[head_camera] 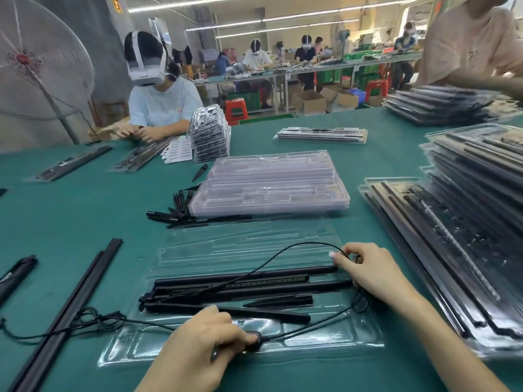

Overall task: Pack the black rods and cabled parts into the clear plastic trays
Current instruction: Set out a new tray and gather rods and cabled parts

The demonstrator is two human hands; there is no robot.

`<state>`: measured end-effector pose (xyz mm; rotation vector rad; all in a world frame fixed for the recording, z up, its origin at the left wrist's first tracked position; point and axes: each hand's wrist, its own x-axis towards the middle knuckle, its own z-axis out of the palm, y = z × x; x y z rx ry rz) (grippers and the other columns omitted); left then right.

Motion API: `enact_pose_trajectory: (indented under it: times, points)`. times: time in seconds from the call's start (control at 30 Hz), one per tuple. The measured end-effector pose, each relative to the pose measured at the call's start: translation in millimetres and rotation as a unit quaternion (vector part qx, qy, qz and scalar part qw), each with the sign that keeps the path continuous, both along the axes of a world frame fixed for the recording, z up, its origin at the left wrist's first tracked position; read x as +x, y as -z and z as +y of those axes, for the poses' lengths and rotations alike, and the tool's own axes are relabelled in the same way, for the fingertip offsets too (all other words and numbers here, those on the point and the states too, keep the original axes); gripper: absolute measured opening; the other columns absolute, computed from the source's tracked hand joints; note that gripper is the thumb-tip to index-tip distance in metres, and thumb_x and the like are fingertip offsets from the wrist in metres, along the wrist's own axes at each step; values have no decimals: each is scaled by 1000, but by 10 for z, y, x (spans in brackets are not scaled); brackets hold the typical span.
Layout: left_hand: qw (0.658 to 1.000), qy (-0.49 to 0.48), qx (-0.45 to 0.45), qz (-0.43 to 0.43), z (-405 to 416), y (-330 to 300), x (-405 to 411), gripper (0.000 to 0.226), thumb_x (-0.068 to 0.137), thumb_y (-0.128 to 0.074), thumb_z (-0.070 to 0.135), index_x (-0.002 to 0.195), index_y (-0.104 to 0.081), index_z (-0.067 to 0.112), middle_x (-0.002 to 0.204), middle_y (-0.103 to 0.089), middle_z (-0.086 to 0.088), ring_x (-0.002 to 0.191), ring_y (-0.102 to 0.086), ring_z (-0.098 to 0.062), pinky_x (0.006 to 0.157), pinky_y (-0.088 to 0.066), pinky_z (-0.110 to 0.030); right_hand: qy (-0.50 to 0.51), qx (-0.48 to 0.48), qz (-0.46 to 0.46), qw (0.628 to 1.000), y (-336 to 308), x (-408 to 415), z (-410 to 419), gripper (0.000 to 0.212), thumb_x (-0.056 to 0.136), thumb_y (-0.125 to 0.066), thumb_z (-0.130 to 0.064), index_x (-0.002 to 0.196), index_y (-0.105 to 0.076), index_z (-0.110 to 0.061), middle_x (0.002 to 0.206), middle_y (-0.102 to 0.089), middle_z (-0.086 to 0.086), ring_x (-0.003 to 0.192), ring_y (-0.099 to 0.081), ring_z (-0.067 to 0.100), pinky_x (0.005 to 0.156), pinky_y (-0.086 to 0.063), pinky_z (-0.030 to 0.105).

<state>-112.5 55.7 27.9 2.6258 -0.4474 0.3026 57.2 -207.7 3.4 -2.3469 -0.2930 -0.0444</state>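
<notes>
A: How much has been packed in the open tray [325,343]?

B: Several black rods [243,278] are already laid in its slots, with a pointed black piece [278,301] beside them. The far half of the tray is not yet filled.

A: And the cable [283,250]?

B: It is not yet tucked in. It is looped above the rods and trails off the tray's left edge to a tangle [93,318] on the green table [85,199].

A: How are the hands placed?

B: A small black part on the cable is pinched by the left hand [209,335] at the near edge of the tray. The cable's other end is pinched between the fingertips of the right hand [368,267], by the rod ends.

A: What is left?

B: Judging by the table, plenty: a stack of empty trays [268,185] lies just beyond, with loose pointed pieces [178,210] beside it and long rods [70,304] at the left. Filled trays [467,222] are piled at the right.
</notes>
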Motion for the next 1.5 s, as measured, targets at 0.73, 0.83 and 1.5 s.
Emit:
enact_pose_trajectory:
  times: [0.73, 0.83, 1.5]
  points:
    - [984, -97, -139, 46, 65, -84, 160, 39, 79, -76, 11, 89, -67, 48, 87, -68, 26, 91, -62, 4, 80, -42, -6, -12, 165, 86, 982, -169, -38, -53, 24, 79, -63, -54, 91, -62, -33, 51, -57, 0, 48, -52, 2, 52, -34, 22]
    - [985, -152, -76, -42, 13, -100, 343, 40, 91, -61, 28, 122, -46, 49, 125, -48, 35, 120, -40, 14, 103, -26, -9, -14, 231, 118, 966, -226, -74, -94, 29, 80, -67, -44, 105, -57, -32, 63, -52, 0, 56, -52, 7, 49, -36, 18]
    - [980, -2, 164, 112, 15, 241, 531, 47, 82, 3, 72, 128, 14, 74, 143, 30, 38, 133, 33, 8, 108, 27, -48, -195, -98, -363, 906, -239, -650, -497, 25, 92, -49, -25, 89, -74, -23, 141, -46, -1, 104, -54, 7, 82, -47, 34]
